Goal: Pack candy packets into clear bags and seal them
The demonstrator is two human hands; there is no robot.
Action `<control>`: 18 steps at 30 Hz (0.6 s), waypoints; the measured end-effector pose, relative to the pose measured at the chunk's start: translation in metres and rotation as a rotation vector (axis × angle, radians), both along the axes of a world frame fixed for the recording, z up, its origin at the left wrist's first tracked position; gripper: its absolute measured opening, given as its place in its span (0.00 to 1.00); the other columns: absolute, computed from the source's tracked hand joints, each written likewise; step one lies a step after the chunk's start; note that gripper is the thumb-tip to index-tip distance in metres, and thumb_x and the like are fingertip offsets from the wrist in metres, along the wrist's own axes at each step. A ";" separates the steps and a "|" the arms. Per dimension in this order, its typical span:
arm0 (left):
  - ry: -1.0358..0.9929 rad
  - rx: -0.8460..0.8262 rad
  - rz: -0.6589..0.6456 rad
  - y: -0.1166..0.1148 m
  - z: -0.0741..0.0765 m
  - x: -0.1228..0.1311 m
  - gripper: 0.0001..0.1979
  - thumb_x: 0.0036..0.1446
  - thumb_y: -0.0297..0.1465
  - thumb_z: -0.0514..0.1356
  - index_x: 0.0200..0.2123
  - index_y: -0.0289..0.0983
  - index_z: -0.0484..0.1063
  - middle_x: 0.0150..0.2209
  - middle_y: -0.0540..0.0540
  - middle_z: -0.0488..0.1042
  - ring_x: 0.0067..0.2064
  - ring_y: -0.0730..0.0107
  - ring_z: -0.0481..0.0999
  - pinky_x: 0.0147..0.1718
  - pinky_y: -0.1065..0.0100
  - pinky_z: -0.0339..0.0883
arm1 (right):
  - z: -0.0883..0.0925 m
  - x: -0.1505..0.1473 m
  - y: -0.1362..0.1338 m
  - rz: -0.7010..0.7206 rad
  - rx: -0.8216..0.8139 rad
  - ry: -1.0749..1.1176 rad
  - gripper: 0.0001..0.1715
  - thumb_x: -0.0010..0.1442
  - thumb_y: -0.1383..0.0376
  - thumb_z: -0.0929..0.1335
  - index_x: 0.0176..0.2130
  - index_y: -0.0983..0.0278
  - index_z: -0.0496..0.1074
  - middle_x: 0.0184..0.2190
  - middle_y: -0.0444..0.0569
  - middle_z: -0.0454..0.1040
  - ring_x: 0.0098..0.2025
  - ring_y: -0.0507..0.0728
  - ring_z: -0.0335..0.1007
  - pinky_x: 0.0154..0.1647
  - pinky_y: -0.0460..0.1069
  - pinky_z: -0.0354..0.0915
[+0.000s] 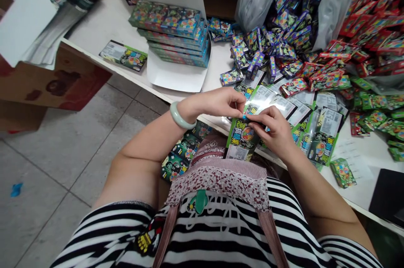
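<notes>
The left hand (229, 102) is pinching thumb and forefinger together at the upper edge of a green-and-black printed packet (243, 135), and the right hand (273, 127) is closing its fingertips on the same edge just beside; a tiny blue bit between them is too small to make out. The packet is hanging past the near edge of the tabletop (94, 30), above the person's lap. A jade-green bangle (181, 116) is circling the left wrist. Beyond the right hand, more flat packets (326, 133) are overlapping along the near edge, with one small green box (343, 172) lying to their right. Purple boxes (252, 64) and red boxes (334, 76) are heaping toward the far edge. Left of these, an open white carton (176, 78) is holding stacked boxes (176, 32), its front corner reaching the near edge.
</notes>
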State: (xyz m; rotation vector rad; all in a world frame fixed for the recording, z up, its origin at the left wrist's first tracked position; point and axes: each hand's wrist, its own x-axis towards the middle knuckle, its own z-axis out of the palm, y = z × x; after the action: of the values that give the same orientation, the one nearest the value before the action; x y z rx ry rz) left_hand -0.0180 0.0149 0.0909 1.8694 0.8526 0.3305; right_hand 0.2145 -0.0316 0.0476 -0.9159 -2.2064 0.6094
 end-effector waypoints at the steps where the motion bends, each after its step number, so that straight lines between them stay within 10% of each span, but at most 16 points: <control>1: 0.023 -0.001 -0.049 0.003 0.004 -0.001 0.03 0.52 0.24 0.62 0.27 0.34 0.73 0.24 0.52 0.72 0.27 0.77 0.69 0.29 0.75 0.59 | 0.001 -0.001 0.000 0.008 -0.011 0.011 0.12 0.65 0.65 0.69 0.48 0.56 0.78 0.33 0.47 0.67 0.35 0.56 0.67 0.33 0.51 0.65; 18: -0.072 -0.011 0.060 -0.007 -0.005 -0.013 0.04 0.56 0.29 0.62 0.32 0.34 0.76 0.31 0.49 0.77 0.33 0.75 0.73 0.34 0.73 0.65 | 0.001 -0.002 0.001 -0.045 -0.159 0.044 0.10 0.64 0.62 0.70 0.45 0.56 0.79 0.36 0.48 0.71 0.39 0.58 0.70 0.39 0.55 0.69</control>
State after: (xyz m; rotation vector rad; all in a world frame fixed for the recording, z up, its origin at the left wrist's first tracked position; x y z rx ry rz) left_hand -0.0308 0.0081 0.0856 1.8133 0.8605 0.4268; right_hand 0.2124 -0.0301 0.0484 -1.0205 -2.1151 0.7850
